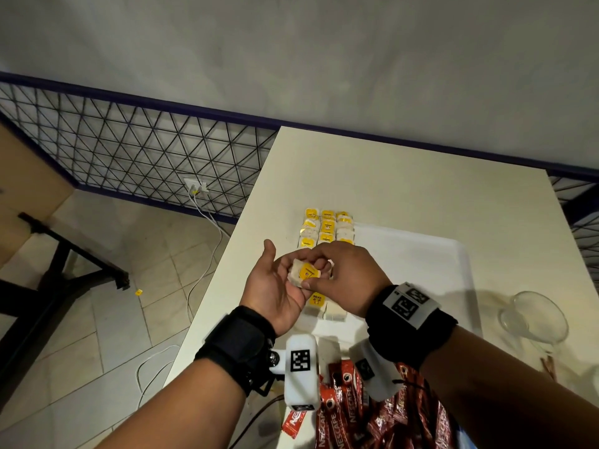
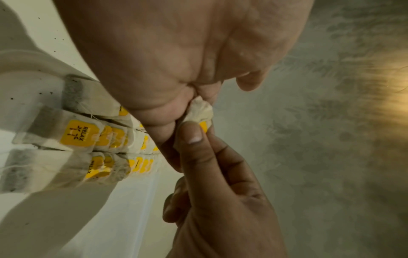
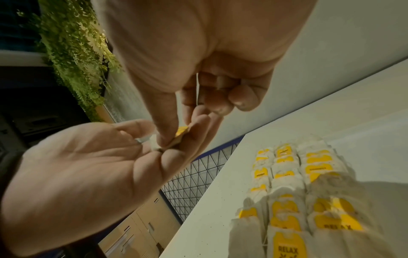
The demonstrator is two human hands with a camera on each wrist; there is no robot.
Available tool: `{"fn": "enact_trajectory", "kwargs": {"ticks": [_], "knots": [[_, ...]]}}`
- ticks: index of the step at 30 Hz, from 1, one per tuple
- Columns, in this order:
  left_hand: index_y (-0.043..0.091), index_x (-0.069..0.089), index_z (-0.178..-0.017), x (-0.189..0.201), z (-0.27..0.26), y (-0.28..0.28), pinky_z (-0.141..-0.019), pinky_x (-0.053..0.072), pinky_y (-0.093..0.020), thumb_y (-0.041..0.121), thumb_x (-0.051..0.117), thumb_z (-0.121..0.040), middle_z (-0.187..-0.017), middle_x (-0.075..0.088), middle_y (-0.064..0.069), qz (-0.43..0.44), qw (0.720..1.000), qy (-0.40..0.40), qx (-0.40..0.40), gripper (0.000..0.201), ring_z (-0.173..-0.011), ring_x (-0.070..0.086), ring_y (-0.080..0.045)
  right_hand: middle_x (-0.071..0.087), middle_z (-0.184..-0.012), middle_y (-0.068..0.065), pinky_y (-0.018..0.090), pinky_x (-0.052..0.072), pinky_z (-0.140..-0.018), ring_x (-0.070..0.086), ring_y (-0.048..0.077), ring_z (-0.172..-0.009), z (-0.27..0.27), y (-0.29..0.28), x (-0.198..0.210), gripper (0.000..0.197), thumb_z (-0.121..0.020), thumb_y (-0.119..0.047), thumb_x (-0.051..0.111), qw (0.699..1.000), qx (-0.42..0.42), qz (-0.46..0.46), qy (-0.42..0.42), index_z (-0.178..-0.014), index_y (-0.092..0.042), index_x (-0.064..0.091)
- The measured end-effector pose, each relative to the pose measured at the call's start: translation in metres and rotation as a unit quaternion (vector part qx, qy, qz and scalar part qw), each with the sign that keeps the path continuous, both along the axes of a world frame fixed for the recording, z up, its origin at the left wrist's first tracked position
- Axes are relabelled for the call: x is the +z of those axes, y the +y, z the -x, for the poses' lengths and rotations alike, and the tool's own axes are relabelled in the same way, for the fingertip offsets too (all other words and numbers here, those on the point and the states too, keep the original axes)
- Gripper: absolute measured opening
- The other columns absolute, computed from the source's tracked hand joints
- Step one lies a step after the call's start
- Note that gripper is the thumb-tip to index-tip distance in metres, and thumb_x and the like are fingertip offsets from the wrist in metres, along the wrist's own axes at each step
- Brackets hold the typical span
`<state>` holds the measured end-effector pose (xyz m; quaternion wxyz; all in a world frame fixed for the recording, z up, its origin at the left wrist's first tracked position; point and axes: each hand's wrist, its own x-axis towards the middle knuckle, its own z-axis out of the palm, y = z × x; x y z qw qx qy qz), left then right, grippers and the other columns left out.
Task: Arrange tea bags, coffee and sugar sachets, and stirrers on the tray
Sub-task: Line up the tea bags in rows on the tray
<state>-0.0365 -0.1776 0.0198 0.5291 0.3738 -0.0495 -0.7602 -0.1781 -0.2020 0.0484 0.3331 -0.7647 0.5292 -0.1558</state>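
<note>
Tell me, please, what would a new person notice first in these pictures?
First, the two hands meeting above the table: the left hand lies palm up with a tea bag on its fingers, and the right hand pinches that bag. Behind them, rows of yellow-tagged tea bags fill the white tray at its left edge.

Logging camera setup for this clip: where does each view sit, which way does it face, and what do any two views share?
Head: on the person's head, looking forward and down at the table; shows both forearms, the left hand and the right hand.
Left wrist: along the left palm toward the fingers; the right hand's thumb enters from below.
Right wrist: along the right hand, facing the left palm.
Shared: all three show the held tea bag and the tea bag rows.
</note>
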Motion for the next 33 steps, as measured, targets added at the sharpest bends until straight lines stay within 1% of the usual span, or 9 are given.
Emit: {"fn": "enact_trajectory", "kwargs": {"ticks": [4, 10, 15, 18, 21, 24, 26, 29, 33], "knots": [[-0.001, 0.055, -0.111, 0.0, 0.0, -0.001, -0.082, 0.044, -0.038, 0.059, 0.035, -0.095, -0.104, 0.064, -0.028, -0.004, 1.0, -0.007, -0.003, 0.065, -0.086, 0.065, -0.039, 0.061, -0.095, -0.006, 0.021, 0.04, -0.074, 0.055, 0.01, -0.084, -0.001, 0.0, 0.001, 0.022, -0.075, -0.03, 0.077, 1.0, 0.0, 0.007, 0.02, -0.09, -0.024, 0.062], [-0.003, 0.055, -0.108, 0.002, 0.0, -0.003, -0.082, 0.056, -0.04, 0.057, 0.031, -0.097, -0.098, 0.068, -0.023, -0.004, 1.0, 0.009, -0.002, 0.066, -0.087, 0.07, -0.034, 0.064, -0.096, -0.01, 0.004, 0.034, -0.064, 0.051, -0.005, -0.068, 0.002, -0.001, 0.002, 0.019, -0.085, -0.022, 0.063, 1.0, 0.012, -0.003, 0.001, -0.102, -0.025, 0.069], [0.0, 0.058, -0.102, 0.001, 0.002, -0.002, -0.077, 0.057, -0.04, 0.057, 0.026, -0.097, -0.102, 0.068, -0.023, -0.003, 1.0, -0.011, -0.024, 0.065, -0.087, 0.068, -0.031, 0.067, -0.1, -0.006, 0.02, 0.037, -0.073, 0.049, 0.004, -0.079, 0.004, -0.004, 0.001, 0.02, -0.093, -0.022, 0.055, 0.999, 0.005, 0.031, 0.007, -0.106, -0.023, 0.071], [0.005, 0.057, -0.101, -0.003, 0.001, -0.003, -0.073, 0.058, -0.042, 0.056, 0.03, -0.097, -0.095, 0.069, -0.02, -0.025, 0.999, -0.028, -0.028, 0.058, -0.077, 0.069, -0.031, 0.065, -0.093, -0.009, 0.017, 0.034, -0.073, 0.046, -0.001, -0.075, 0.005, -0.006, 0.002, 0.013, -0.092, -0.021, 0.059, 0.998, -0.015, 0.059, -0.027, -0.095, -0.022, 0.071], [0.008, 0.057, -0.105, -0.006, -0.001, -0.003, -0.06, 0.059, -0.034, 0.055, 0.031, -0.098, -0.087, 0.069, -0.017, -0.046, 0.997, -0.05, -0.031, 0.054, -0.065, 0.068, -0.027, 0.063, -0.088, -0.012, 0.006, 0.033, -0.07, 0.05, -0.009, -0.074, 0.006, -0.009, 0.007, 0.01, -0.091, -0.021, 0.059, 0.996, -0.03, 0.068, -0.05, -0.091, -0.022, 0.07], [0.011, 0.059, -0.1, -0.006, -0.001, 0.0, -0.053, 0.05, -0.028, 0.058, 0.034, -0.097, -0.074, 0.063, -0.009, -0.069, 0.99, -0.123, -0.019, 0.054, -0.053, 0.056, -0.018, 0.061, -0.084, -0.014, 0.005, 0.033, -0.067, 0.05, -0.012, -0.072, 0.008, -0.012, 0.01, 0.011, -0.091, -0.018, 0.059, 0.994, -0.041, 0.07, -0.067, -0.086, -0.022, 0.068], [0.012, 0.06, -0.091, -0.009, -0.004, 0.003, -0.05, 0.041, -0.026, 0.057, 0.039, -0.096, -0.066, 0.052, -0.002, -0.06, 0.962, -0.265, 0.015, 0.05, -0.049, 0.045, -0.015, 0.063, -0.084, -0.014, 0.006, 0.034, -0.066, 0.051, -0.01, -0.071, 0.009, -0.013, 0.011, 0.012, -0.09, -0.017, 0.058, 0.993, -0.054, 0.072, -0.074, -0.083, -0.023, 0.067], [0.016, 0.056, -0.073, -0.006, -0.01, 0.011, -0.056, 0.037, -0.028, 0.042, 0.06, -0.091, -0.055, 0.048, 0.007, 0.059, 0.88, -0.465, 0.073, 0.032, -0.048, 0.04, -0.011, 0.064, -0.082, -0.011, 0.021, 0.042, -0.067, 0.05, -0.003, -0.066, 0.009, -0.016, 0.009, 0.01, -0.089, -0.022, 0.058, 0.993, -0.063, 0.09, -0.048, -0.082, -0.022, 0.065], [0.03, 0.059, -0.078, 0.005, -0.004, 0.017, -0.057, 0.04, -0.019, 0.037, 0.081, -0.072, -0.068, 0.056, 0.012, 0.164, 0.788, -0.591, -0.058, 0.024, -0.054, 0.046, -0.004, 0.059, -0.072, -0.011, 0.029, 0.044, -0.063, 0.05, 0.004, -0.06, 0.002, -0.015, 0.006, 0.016, -0.09, -0.031, 0.058, 0.992, -0.083, 0.09, -0.034, -0.077, -0.022, 0.057]]}}
